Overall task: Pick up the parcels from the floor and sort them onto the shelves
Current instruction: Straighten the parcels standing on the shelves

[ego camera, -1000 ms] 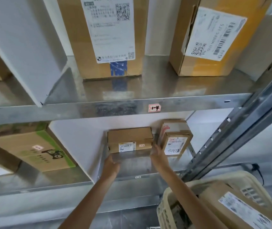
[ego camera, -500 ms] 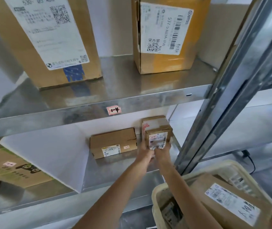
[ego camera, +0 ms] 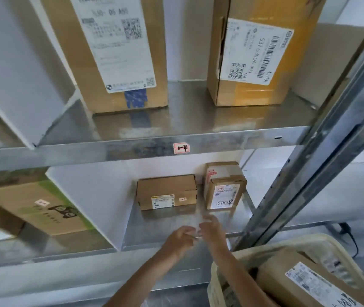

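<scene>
- Small taped parcel (ego camera: 224, 187) stands upright at the lower shelf's (ego camera: 165, 227) back right corner, just beside a flat parcel (ego camera: 166, 192) and apart from both hands.
- Labelled parcel (ego camera: 309, 284) in the basket (ego camera: 287, 239) lies right of and below the hands. The right hand (ego camera: 213, 228) is nearer, fingers loose and empty.
- Left hand (ego camera: 180, 239) is curled, and blur hides whether it pinches anything.

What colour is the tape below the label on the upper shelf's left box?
Blue; the tape shows best in the head view.
</scene>
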Demonstrator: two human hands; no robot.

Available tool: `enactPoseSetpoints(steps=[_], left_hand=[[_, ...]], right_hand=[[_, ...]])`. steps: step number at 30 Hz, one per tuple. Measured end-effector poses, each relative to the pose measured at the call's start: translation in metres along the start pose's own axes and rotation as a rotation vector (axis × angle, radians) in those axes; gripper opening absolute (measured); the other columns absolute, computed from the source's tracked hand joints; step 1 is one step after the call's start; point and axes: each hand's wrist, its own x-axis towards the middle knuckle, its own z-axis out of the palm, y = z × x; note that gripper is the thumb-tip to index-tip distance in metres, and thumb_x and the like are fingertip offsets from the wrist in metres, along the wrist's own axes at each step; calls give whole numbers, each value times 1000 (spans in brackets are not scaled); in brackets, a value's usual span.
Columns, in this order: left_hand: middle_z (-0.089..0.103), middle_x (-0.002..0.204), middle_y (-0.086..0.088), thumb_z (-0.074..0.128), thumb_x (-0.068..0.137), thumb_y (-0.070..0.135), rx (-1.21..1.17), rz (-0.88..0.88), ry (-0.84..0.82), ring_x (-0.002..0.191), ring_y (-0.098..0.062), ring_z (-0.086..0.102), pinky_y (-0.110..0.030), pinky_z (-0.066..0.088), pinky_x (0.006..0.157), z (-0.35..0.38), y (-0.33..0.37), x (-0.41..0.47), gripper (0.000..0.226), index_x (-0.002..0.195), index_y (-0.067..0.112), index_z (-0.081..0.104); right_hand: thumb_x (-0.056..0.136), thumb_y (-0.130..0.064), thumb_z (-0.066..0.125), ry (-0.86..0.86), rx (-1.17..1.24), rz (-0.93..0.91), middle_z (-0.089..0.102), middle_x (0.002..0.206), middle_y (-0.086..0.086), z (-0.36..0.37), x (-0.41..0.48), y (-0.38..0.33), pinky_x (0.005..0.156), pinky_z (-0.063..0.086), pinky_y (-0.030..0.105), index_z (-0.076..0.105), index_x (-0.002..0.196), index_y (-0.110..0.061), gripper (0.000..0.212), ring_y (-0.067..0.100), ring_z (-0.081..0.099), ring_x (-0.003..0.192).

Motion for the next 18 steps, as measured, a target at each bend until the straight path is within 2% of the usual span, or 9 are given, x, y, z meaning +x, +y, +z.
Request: enactPoseSetpoints(steps=[2, 4, 6, 10, 11, 13, 15, 17, 18], left_hand=[[65, 99, -10, 51, 90, -3, 147, 36, -78, 82, -3, 62, -13, 46, 76, -30, -30, -29, 28, 119, -1, 54], [67, 99, -6, 52, 91, 4, 278, 14, -74, 92, -9, 64, -23, 47, 87, -65, -56, -57, 24, 113, 9, 58], [68, 98, -1, 49, 90, 6, 341, -24, 33, 98, -16, 63, -21, 46, 85, -99, -68, -82, 23, 105, 19, 60], [68, 103, -2, 47, 93, 11, 358, -55, 293, 93, -22, 63, -21, 44, 70, -161, -71, -122, 22, 108, 25, 56], [67, 107, -4, 46, 93, 12, 358, -53, 349, 97, -25, 63, -22, 44, 68, -175, -72, -129, 23, 110, 24, 56], [64, 117, -6, 45, 94, 14, 361, -63, 472, 106, -24, 61, -25, 46, 76, -203, -72, -142, 25, 117, 19, 54], [61, 122, -9, 47, 93, 10, 277, -39, 613, 102, -21, 60, -24, 47, 80, -228, -70, -152, 31, 123, 15, 50], [57, 122, -12, 51, 90, 1, 110, 31, 727, 91, -15, 59, -10, 46, 66, -251, -67, -159, 45, 132, 11, 42], [53, 123, -10, 53, 88, 0, 52, 74, 792, 98, -17, 59, -8, 46, 66, -261, -64, -161, 53, 138, 10, 36]], right_hand=[[92, -3, 44, -105, -158, -90, 68, 98, 10, 19, -26, -3, 74, 50, 30, 58, 114, -12, 28, 25, 66, 88], [89, -3, 44, -223, -256, -165, 71, 100, 9, 40, -50, -9, 78, 49, 27, 63, 108, -14, 29, 23, 66, 92], [87, -4, 47, -333, -316, -208, 71, 100, 8, 61, -72, -19, 79, 49, 26, 64, 107, -12, 28, 21, 66, 91], [87, -3, 46, -618, -341, -180, 66, 84, 11, 111, -115, -39, 65, 50, 28, 64, 95, -12, 22, 19, 60, 67], [88, -4, 45, -678, -362, -198, 65, 83, 10, 123, -125, -42, 67, 51, 30, 63, 92, -13, 21, 19, 59, 68], [89, -5, 46, -760, -413, -267, 63, 90, 8, 147, -139, -48, 74, 53, 32, 60, 90, -18, 19, 20, 59, 75], [91, -8, 46, -781, -432, -332, 63, 103, 8, 167, -149, -57, 73, 52, 25, 57, 105, -19, 20, 18, 59, 78], [93, -12, 46, -723, -406, -400, 61, 118, 6, 185, -151, -69, 61, 47, 11, 46, 129, -21, 38, 10, 60, 75], [92, -12, 47, -666, -355, -442, 59, 123, 3, 193, -152, -78, 60, 45, 5, 39, 136, -24, 46, 6, 60, 78]])
